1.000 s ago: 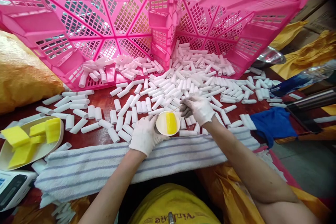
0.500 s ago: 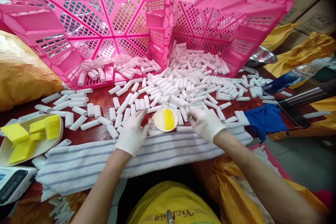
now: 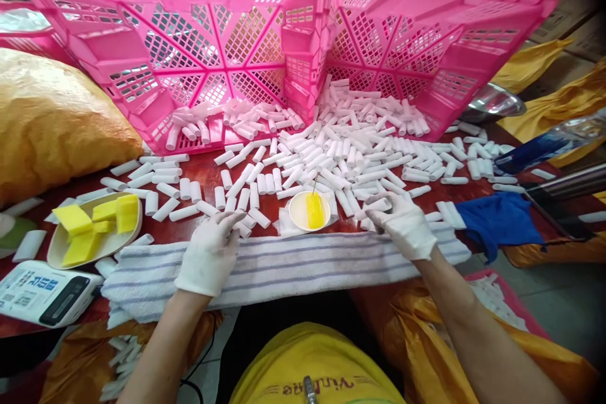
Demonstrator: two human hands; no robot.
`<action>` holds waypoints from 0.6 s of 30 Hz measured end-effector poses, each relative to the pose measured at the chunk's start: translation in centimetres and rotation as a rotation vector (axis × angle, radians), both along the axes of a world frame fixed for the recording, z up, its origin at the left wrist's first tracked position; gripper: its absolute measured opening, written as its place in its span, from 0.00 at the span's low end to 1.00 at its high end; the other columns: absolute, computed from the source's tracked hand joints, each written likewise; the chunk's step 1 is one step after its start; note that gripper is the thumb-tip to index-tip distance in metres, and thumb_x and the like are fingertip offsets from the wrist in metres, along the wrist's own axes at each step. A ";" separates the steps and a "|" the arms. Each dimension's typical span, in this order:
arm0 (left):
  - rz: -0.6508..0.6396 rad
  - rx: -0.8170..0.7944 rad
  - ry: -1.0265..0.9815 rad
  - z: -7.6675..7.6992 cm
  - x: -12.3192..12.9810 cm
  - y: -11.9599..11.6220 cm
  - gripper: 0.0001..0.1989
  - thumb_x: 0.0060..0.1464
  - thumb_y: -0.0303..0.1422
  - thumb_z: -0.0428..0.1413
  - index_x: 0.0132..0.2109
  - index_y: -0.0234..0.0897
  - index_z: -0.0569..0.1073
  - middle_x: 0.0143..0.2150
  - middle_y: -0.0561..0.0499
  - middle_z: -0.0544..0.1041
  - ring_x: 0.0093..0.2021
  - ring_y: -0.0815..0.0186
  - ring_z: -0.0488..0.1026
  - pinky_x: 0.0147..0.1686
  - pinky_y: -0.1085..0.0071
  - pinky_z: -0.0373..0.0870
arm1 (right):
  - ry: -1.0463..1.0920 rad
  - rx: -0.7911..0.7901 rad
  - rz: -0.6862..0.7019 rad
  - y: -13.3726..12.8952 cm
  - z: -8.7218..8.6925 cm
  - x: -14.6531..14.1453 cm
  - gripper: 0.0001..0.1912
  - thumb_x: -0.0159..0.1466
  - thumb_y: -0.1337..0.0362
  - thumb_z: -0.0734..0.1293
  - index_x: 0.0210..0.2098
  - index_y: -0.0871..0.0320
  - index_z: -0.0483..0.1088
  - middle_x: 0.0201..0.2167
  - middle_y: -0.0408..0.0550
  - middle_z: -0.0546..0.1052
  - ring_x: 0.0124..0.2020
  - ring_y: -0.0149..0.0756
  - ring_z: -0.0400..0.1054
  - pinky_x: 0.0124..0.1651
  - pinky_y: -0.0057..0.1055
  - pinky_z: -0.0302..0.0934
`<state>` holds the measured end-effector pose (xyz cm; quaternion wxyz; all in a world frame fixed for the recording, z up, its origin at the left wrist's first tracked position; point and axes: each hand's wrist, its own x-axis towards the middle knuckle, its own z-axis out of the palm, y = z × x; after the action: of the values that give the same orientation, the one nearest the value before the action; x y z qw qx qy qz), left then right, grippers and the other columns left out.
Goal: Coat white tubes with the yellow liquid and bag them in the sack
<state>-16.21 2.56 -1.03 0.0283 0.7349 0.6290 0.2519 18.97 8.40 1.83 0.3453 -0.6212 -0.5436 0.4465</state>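
White cylindrical rolls [image 3: 331,139] lie scattered in a heap over the red table. In front of me a small white dish [image 3: 296,209] holds a yellow piece [image 3: 314,210] with a thin stick standing up from it. My left hand [image 3: 208,255], in a white glove, hovers at the towel's far edge, left of the dish, its fingers stretched toward several rolls. On the dish's other side my gloved right hand [image 3: 404,224] has thumb and fingers apart around a roll [image 3: 379,204]; whether they touch it is unclear.
Two pink crates [image 3: 227,69] stand tipped behind the rolls. A striped towel [image 3: 284,271] runs along the front edge. At left are a tray [image 3: 135,237] of yellow sponge-like pieces, a white device [image 3: 42,293] and an orange sack [image 3: 57,132]. A blue cloth [image 3: 497,218] lies right.
Both hands have moved outward from the dish, left hand to the left and right hand to the right. The whole view has shifted slightly.
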 end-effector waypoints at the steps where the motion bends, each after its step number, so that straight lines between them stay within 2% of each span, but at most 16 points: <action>1: -0.036 -0.014 0.047 0.1 0.0 0.1 0.16 0.56 0.26 0.48 0.51 0.39 0.71 0.50 0.48 0.73 0.49 0.60 0.70 0.50 0.63 0.66 | 0.144 -0.066 -0.018 -0.2 0.2 0.0 0.18 0.51 0.58 0.70 0.39 0.56 0.65 0.24 0.45 0.73 0.23 0.35 0.66 0.26 0.31 0.59; 4: -0.073 -0.047 0.138 0.4 -0.2 0.1 0.16 0.55 0.25 0.46 0.48 0.40 0.72 0.49 0.49 0.73 0.46 0.59 0.70 0.47 0.62 0.66 | 0.565 -0.309 0.041 -0.6 -0.1 -1.3 0.27 0.49 0.56 0.73 0.45 0.58 0.66 0.34 0.50 0.76 0.28 0.36 0.71 0.27 0.29 0.62; 6: -0.055 -0.058 0.176 0.3 -0.5 0.1 0.15 0.55 0.25 0.47 0.47 0.40 0.72 0.49 0.49 0.73 0.47 0.58 0.69 0.47 0.61 0.66 | 0.655 -0.369 0.092 -0.6 -0.7 -2.6 0.23 0.53 0.52 0.70 0.44 0.58 0.68 0.34 0.49 0.76 0.26 0.32 0.69 0.25 0.25 0.60; 10: -0.047 -0.103 0.225 0.0 -0.6 0.4 0.12 0.57 0.32 0.49 0.45 0.42 0.73 0.49 0.49 0.74 0.48 0.55 0.68 0.45 0.60 0.66 | 0.502 -0.231 0.063 0.0 -2.2 -4.7 0.18 0.61 0.48 0.63 0.34 0.58 0.70 0.19 0.40 0.67 0.15 0.23 0.55 0.16 0.21 0.44; 12: -0.051 -0.112 0.235 -0.1 -0.3 0.6 0.11 0.58 0.36 0.49 0.44 0.42 0.74 0.49 0.48 0.74 0.48 0.55 0.69 0.45 0.60 0.66 | 0.405 -0.212 0.037 0.2 -2.8 -5.2 0.16 0.62 0.49 0.62 0.35 0.57 0.69 0.17 0.38 0.65 0.13 0.24 0.53 0.15 0.21 0.43; 13: -0.053 -0.112 0.238 0.0 -0.2 0.8 0.12 0.58 0.37 0.49 0.44 0.42 0.74 0.48 0.48 0.74 0.47 0.55 0.69 0.45 0.59 0.66 | 0.365 -0.208 0.033 0.3 -3.1 -5.4 0.15 0.62 0.51 0.62 0.37 0.56 0.69 0.17 0.38 0.66 0.14 0.25 0.55 0.16 0.22 0.46; 15: -0.050 -0.117 0.251 0.0 0.1 1.0 0.12 0.58 0.38 0.49 0.44 0.43 0.74 0.48 0.48 0.74 0.46 0.56 0.69 0.45 0.60 0.66 | 0.280 -0.128 0.048 0.4 -3.9 -5.4 0.13 0.60 0.54 0.64 0.39 0.55 0.69 0.23 0.40 0.71 0.19 0.28 0.62 0.22 0.25 0.58; 16: -0.045 -0.123 0.262 0.1 0.2 1.0 0.12 0.58 0.39 0.49 0.44 0.43 0.74 0.48 0.49 0.74 0.45 0.56 0.69 0.44 0.60 0.66 | 0.231 -0.047 0.062 0.3 -4.2 -5.4 0.12 0.59 0.56 0.66 0.39 0.55 0.70 0.27 0.42 0.74 0.25 0.31 0.67 0.30 0.28 0.63; 18: -0.023 -0.136 0.290 0.1 0.2 1.1 0.12 0.58 0.40 0.49 0.44 0.44 0.74 0.48 0.49 0.74 0.45 0.56 0.69 0.43 0.60 0.66 | 0.148 0.118 0.094 0.1 -4.9 -5.1 0.12 0.56 0.60 0.69 0.40 0.54 0.71 0.37 0.44 0.76 0.38 0.34 0.70 0.47 0.33 0.64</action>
<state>-15.97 3.69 -0.90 -0.0102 0.7672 0.6335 0.0996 13.85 8.53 -3.08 0.3991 -0.5388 -0.5704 0.4743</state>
